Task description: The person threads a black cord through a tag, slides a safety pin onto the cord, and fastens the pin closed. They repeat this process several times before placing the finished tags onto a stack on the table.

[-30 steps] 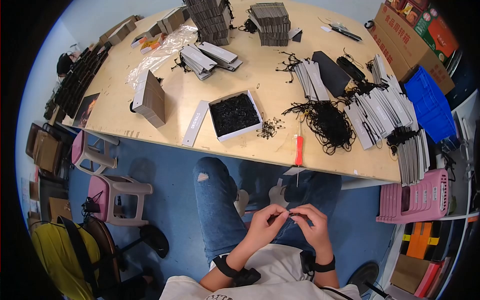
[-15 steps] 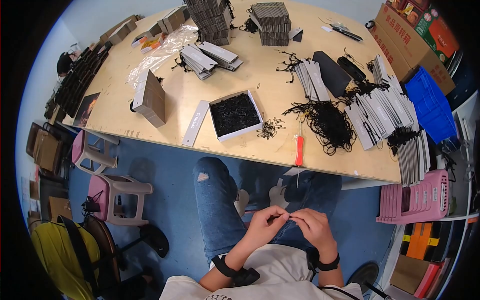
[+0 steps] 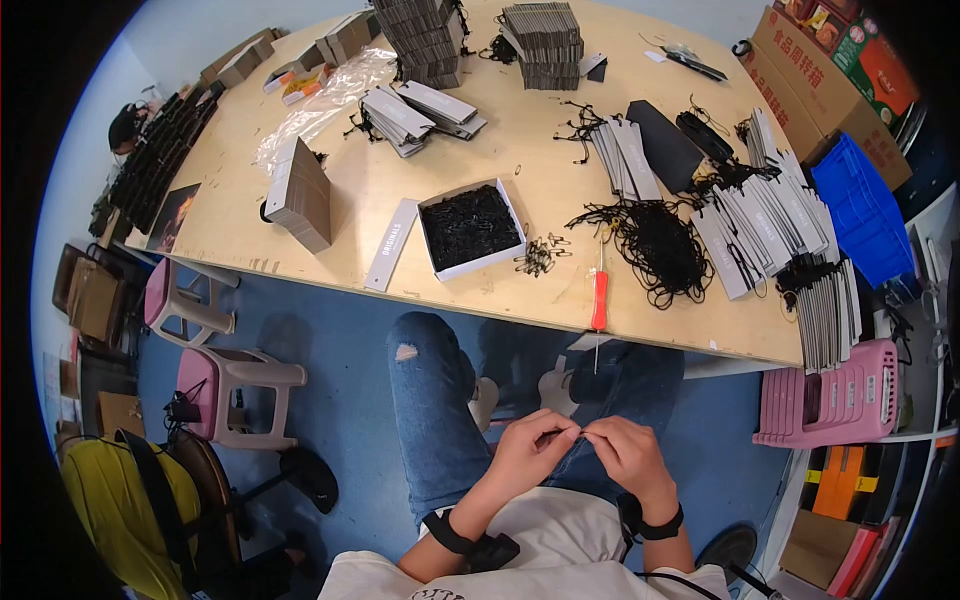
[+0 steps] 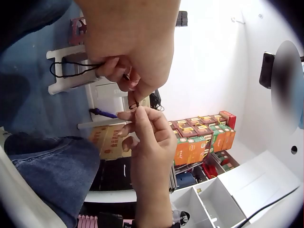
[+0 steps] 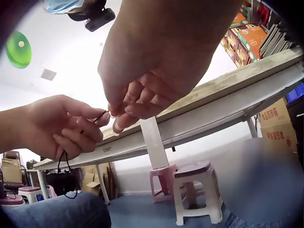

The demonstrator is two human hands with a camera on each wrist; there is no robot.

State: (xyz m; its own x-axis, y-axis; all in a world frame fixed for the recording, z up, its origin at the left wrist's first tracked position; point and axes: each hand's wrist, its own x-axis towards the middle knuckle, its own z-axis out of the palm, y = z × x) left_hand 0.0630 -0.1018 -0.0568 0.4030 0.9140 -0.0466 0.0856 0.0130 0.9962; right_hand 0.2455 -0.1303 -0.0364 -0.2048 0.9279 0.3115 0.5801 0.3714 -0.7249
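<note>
Both hands meet over the lap, fingertips nearly touching. The left hand curls round a thin black cord, with its tip pinched at thumb and forefinger; a loop of the cord hangs from the back of that hand. Across from it, the right hand pinches at the cord's end, where a small dark loop shows between the fingertips. In the right wrist view, the right hand hides part of its own grip.
On the table lie a white box of black pins, a grey tag, a red-handled tool reaching past the front edge, a heap of black cords and stacks of tags. Stools stand at the left.
The right hand has turned a little, its wrist moving outward to the right, and its spread fingers have drawn closer together. The left hand has hardly moved.
</note>
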